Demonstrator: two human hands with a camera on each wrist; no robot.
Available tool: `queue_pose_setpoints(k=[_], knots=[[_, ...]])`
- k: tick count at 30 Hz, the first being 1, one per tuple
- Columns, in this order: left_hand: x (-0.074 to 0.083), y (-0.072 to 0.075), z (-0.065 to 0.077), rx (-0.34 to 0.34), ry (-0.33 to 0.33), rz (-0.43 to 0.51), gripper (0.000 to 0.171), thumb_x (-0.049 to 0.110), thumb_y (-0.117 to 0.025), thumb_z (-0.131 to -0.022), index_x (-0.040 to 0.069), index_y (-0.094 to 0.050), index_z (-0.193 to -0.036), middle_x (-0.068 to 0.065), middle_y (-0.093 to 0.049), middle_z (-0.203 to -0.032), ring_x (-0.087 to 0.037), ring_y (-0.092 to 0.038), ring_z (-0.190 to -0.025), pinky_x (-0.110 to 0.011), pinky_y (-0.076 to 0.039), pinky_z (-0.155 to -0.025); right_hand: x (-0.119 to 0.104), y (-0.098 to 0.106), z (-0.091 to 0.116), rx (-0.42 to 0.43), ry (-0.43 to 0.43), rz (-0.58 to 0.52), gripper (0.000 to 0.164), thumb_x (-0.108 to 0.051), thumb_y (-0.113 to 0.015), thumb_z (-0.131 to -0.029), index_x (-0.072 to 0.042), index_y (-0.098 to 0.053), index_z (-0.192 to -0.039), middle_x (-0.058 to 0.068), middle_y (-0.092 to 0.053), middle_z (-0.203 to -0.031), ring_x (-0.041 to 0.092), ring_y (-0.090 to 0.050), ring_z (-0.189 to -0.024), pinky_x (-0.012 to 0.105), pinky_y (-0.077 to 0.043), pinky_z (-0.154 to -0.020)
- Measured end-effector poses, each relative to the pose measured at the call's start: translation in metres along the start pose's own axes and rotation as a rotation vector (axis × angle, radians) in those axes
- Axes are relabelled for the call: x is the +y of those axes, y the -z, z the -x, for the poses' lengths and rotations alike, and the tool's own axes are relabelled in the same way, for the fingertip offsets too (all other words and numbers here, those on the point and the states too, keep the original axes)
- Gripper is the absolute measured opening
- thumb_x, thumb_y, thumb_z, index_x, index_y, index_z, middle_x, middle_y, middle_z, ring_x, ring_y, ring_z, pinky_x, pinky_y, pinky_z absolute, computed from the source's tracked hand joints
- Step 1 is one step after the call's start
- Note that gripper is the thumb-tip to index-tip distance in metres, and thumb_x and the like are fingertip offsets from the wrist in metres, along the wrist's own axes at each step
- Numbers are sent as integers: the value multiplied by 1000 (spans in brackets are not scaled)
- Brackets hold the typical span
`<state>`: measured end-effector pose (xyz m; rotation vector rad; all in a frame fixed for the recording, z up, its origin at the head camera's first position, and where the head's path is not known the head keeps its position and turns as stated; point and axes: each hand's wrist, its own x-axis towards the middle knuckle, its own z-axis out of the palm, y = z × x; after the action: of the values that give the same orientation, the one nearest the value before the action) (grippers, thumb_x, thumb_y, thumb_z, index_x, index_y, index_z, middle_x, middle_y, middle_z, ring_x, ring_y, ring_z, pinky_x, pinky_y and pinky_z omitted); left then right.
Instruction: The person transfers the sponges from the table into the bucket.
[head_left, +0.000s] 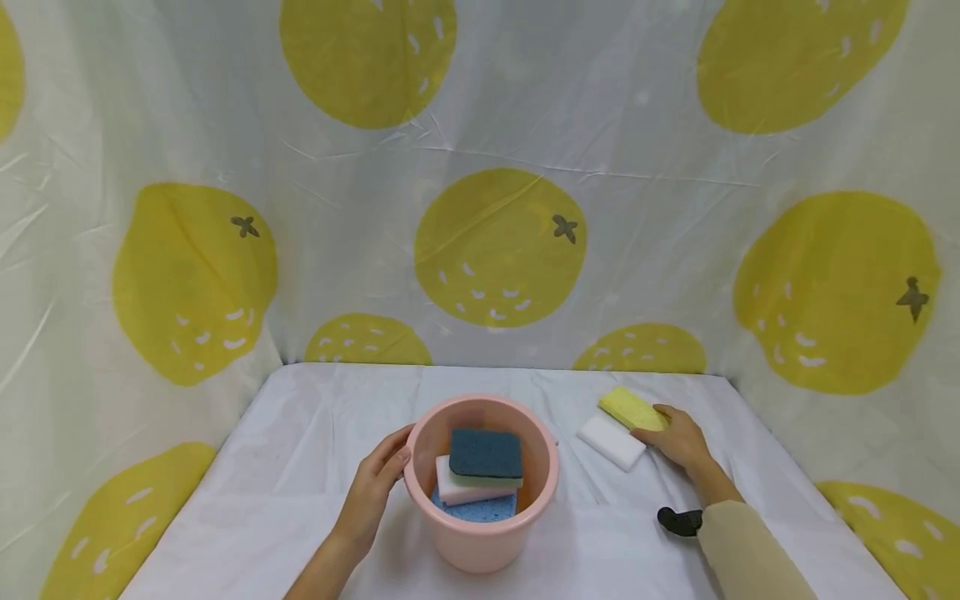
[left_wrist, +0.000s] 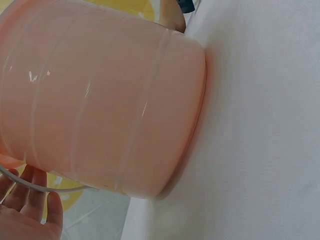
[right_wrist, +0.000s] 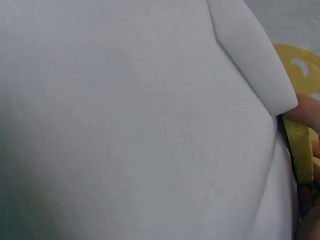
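A pink bucket stands on the table in front of me. Inside lie a sponge with a dark green top, a white block and a blue sponge. My left hand rests with extended fingers against the bucket's left rim; in the left wrist view those fingers lie behind the thin handle. To the right, my right hand pinches the near end of a yellow sponge between thumb and fingers. A white sponge block lies beside it.
White cloth covers the table. Lemon-print curtains hang at the back and on both sides. A dark curved object shows beside my right sleeve.
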<state>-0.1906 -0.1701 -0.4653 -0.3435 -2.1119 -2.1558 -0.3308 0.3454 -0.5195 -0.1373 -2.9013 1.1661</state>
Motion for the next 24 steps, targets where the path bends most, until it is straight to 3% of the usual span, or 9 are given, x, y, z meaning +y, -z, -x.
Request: queue_pose_setpoints(k=[15, 24], knots=[[-1, -2, 1, 19, 36, -2, 42, 24, -54, -108, 6, -57, -146, -10, -60, -143, -20, -55, -128, -32, -45, -100, 7, 5, -5, 15, 65, 84, 101, -48, -83, -85, 17, -38, -147, 42, -37, -146, 58, -36, -132, 68, -32, -106], [2, -5, -2, 24, 25, -3, 42, 24, -53, -108, 7, -57, -146, -10, -60, -144, -20, -55, -128, -32, -45, -100, -9, 25, -3, 50, 117, 84, 94, -41, -83, -87, 18, -40, -145, 41, -41, -143, 54, -42, -127, 66, -35, -102]])
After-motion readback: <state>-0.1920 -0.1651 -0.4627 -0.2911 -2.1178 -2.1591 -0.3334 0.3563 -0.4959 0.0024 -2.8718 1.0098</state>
